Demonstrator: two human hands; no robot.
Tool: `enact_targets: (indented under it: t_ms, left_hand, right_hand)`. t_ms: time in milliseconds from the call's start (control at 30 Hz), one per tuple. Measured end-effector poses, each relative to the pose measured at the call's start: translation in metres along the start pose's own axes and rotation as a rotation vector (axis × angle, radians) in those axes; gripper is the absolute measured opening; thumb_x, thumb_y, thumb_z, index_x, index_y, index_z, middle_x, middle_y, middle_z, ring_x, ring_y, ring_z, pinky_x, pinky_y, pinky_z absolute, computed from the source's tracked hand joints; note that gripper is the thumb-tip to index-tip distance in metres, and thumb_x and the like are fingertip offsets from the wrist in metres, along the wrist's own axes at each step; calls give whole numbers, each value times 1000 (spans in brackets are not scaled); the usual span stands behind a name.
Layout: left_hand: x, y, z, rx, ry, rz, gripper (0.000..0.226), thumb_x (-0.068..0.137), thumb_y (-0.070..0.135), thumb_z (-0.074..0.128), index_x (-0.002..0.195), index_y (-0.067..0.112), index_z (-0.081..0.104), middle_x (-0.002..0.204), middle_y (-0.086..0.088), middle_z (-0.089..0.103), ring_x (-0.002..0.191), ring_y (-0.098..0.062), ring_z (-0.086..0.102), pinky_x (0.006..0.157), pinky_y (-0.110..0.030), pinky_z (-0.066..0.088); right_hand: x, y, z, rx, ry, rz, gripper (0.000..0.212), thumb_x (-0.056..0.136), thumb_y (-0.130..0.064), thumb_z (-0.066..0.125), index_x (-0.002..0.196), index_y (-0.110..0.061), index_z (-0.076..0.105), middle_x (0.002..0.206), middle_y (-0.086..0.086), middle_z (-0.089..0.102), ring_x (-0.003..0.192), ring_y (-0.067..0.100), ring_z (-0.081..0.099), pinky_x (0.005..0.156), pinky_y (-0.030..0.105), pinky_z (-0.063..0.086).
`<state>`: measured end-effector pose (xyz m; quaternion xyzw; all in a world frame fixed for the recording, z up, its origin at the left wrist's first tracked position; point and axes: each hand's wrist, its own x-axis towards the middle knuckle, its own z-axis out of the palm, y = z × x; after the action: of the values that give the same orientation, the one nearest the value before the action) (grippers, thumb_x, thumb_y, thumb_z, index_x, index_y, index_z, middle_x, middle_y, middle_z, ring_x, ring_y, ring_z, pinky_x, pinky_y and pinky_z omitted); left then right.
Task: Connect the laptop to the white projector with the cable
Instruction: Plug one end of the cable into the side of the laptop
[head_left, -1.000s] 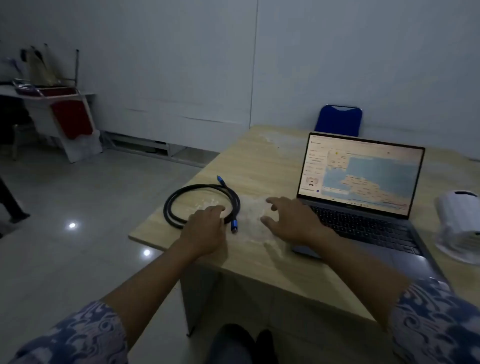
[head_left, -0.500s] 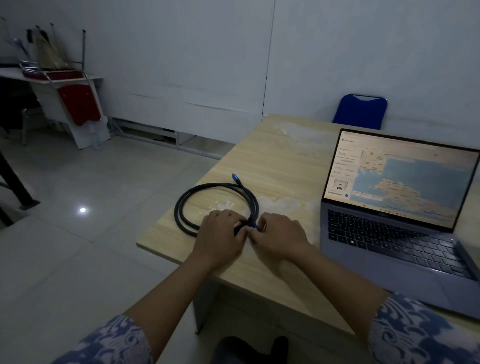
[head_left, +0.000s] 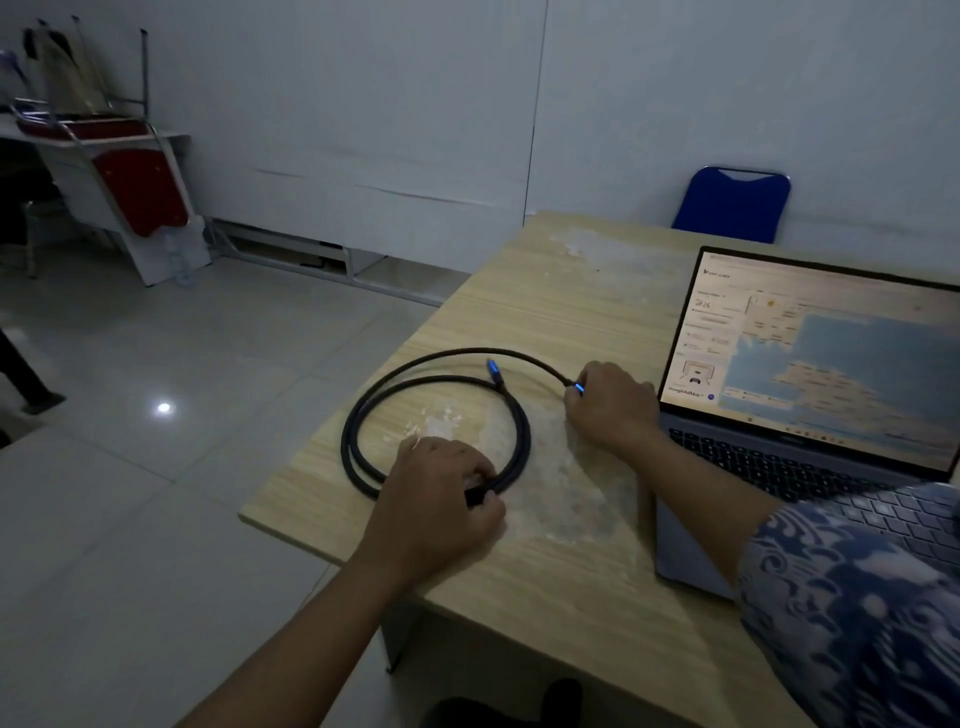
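Note:
A black cable (head_left: 363, 410) lies coiled on the wooden table (head_left: 571, 597), left of the open laptop (head_left: 810, 415). My left hand (head_left: 441, 499) presses on the near side of the coil, fingers closed over the cable. My right hand (head_left: 613, 405) pinches one blue-tipped plug end beside the laptop's left edge, with a strand arcing back from it to the coil. The other blue plug (head_left: 493, 371) lies loose inside the loop. The white projector is out of view.
The laptop screen shows a map. A blue chair (head_left: 732, 202) stands behind the table at the wall. A desk with a red chair (head_left: 140, 182) tipped on it is at the far left. The table's left edge drops to a tiled floor (head_left: 156, 467).
My right hand has drawn one plug end out of the coil, up and right toward the laptop. My left hand stays on the coil. The view has shifted left, dropping the projector from sight.

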<state>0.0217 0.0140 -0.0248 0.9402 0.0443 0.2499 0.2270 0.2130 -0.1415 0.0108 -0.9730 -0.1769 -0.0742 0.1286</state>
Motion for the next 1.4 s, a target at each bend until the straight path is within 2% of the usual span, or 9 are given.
enact_targets:
  t_ms: [133,300,400,600,800,900,1133,1267,1400]
  left_hand:
    - [0,-3,0,-13,-51,22,15,75,45,61,80,32,66,88,20,63,91,-1,52,116,-42,27]
    - [-1,1,1,-18,-34,38,32,80,64,60,74,33,63,88,21,62,93,-1,54,113,-42,30]
    - [-1,1,1,-16,-38,36,36,78,71,60,82,35,65,87,23,60,93,0,53,112,-42,32]
    - [-1,1,2,-3,-55,53,38,78,73,58,85,37,66,89,24,61,94,1,53,108,-42,36]
    - [2,-1,3,8,-56,55,40,80,74,56,85,36,67,88,23,63,91,0,55,105,-42,39]
    - [2,-1,5,26,-44,53,36,82,70,57,87,36,69,88,22,64,93,0,54,108,-43,37]
    - [-3,1,3,59,70,50,20,85,50,65,97,34,70,94,20,64,98,-3,51,104,-38,39]
    - [-3,-4,8,138,94,-108,53,80,60,64,122,28,62,130,3,59,125,-21,49,106,-45,40]
    - [13,-7,18,181,-10,-224,76,78,74,53,133,22,53,137,0,55,124,-25,52,103,-50,40]
  right_hand:
    - [27,0,1,-32,68,45,34,98,-39,44,112,-12,61,115,10,60,103,32,59,90,41,36]
    - [36,4,7,-103,66,65,40,95,-41,55,124,-14,55,128,12,51,117,34,46,94,42,38]
    - [26,-3,10,-26,163,-18,31,96,-43,53,109,-16,61,113,8,59,103,30,55,86,40,40]
    - [3,-25,11,127,-192,-15,48,89,-63,50,90,-18,66,84,2,67,78,23,63,75,38,53]
    - [6,-26,-11,585,-193,118,21,89,-34,67,94,-13,67,87,6,64,73,19,57,64,31,47]
    - [3,-15,-34,765,-300,199,26,90,-37,69,81,-14,60,73,4,49,61,18,43,54,28,33]
    - [-29,26,-61,959,-375,287,31,91,-44,67,103,-15,68,83,0,57,66,14,50,59,29,40]
    - [-49,45,-62,1103,-273,371,26,92,-41,68,99,-16,65,80,0,55,62,13,49,57,30,38]
    - [-66,54,-63,1268,-128,430,22,94,-36,68,89,-15,60,72,1,50,57,14,46,57,32,37]
